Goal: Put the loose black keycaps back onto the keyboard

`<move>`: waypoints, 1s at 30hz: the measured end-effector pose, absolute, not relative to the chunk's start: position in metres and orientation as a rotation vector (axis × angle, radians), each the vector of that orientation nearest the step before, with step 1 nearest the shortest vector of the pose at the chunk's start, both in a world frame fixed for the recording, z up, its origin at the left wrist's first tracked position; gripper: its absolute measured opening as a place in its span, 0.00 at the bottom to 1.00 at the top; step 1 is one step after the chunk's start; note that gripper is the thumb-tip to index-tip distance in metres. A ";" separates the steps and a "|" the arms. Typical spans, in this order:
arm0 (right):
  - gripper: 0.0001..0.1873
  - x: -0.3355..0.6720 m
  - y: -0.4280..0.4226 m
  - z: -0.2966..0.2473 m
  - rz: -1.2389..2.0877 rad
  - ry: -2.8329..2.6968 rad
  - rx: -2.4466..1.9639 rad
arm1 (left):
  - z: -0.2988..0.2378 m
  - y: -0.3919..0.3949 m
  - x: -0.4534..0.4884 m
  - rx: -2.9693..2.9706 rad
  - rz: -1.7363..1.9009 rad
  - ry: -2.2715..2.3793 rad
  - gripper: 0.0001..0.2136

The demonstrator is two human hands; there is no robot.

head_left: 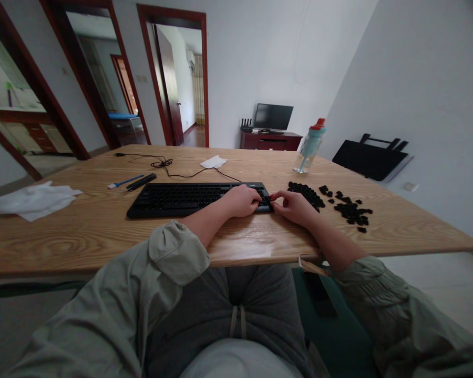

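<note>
A black keyboard (pixel 173 195) lies flat on the wooden table, its right end under my hands. My left hand (pixel 244 201) is on the right part of the keys, fingers curled down and closed against the keyboard. At the keyboard's right edge, my right hand (pixel 294 206) has thumb and index finger pinched around a small black piece that looks like a keycap (pixel 270 200); the fingers partly hide it. Just beyond this hand is a tight block of black keycaps (pixel 305 194). Farther right lies a looser pile of keycaps (pixel 352 211).
A clear bottle (pixel 308 149) with an orange lid stands behind the keycaps. Left of the keyboard are a blue brush (pixel 126 181), a black stick-like tool (pixel 142 181) and white tissue (pixel 33 199). The keyboard cable (pixel 163 163) lies tangled behind, near another tissue (pixel 214 162).
</note>
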State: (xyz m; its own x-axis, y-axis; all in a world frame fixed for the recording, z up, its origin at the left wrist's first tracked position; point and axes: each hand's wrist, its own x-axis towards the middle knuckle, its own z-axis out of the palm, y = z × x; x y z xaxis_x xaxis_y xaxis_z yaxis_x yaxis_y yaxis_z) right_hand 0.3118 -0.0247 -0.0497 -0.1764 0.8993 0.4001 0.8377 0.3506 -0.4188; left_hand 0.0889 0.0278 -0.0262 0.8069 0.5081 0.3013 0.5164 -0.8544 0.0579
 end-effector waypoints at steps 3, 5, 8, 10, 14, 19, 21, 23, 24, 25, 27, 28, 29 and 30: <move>0.16 0.314 -0.023 -0.051 0.047 -1.994 -1.525 | -0.027 0.028 0.089 -2.964 -0.487 -0.840 0.13; 0.15 0.313 -0.024 -0.051 -0.008 -2.012 -1.514 | -0.027 0.028 0.089 -2.968 -0.493 -0.835 0.13; 0.13 0.311 -0.026 -0.049 -0.032 -2.110 -1.478 | -0.026 0.028 0.089 -2.969 -0.497 -0.828 0.13; 0.14 0.308 -0.028 -0.047 -0.046 -2.160 -1.482 | -0.025 0.027 0.089 -2.971 -0.487 -0.825 0.13; 0.19 0.304 -0.030 -0.046 -0.151 -2.177 -1.532 | -0.023 0.026 0.090 -2.971 -0.468 -0.841 0.13; 0.14 0.305 -0.029 -0.048 -0.179 -2.152 -1.546 | -0.023 0.027 0.092 -2.941 -0.462 -0.864 0.13; 0.12 0.306 -0.028 -0.049 -0.161 -2.098 -1.548 | -0.024 0.029 0.093 -2.933 -0.469 -0.850 0.14; 0.11 0.308 -0.028 -0.049 -0.139 -2.049 -1.555 | -0.026 0.032 0.095 -2.930 -0.481 -0.828 0.16; 0.10 0.308 -0.028 -0.049 -0.122 -2.036 -1.557 | -0.026 0.033 0.096 -2.931 -0.484 -0.822 0.16; 0.10 0.309 -0.028 -0.049 -0.101 -2.033 -1.557 | -0.027 0.034 0.097 -2.933 -0.485 -0.821 0.17; 0.10 0.310 -0.028 -0.050 -0.059 -2.048 -1.539 | -0.027 0.037 0.100 -2.938 -0.484 -0.832 0.19; 0.10 0.310 -0.028 -0.050 -0.042 -2.057 -1.525 | -0.027 0.038 0.102 -2.941 -0.483 -0.843 0.19; 0.10 0.311 -0.028 -0.051 -0.029 -2.063 -1.511 | -0.027 0.039 0.104 -2.945 -0.484 -0.855 0.19; 0.10 0.312 -0.027 -0.051 -0.021 -2.067 -1.498 | -0.027 0.040 0.106 -2.948 -0.484 -0.864 0.20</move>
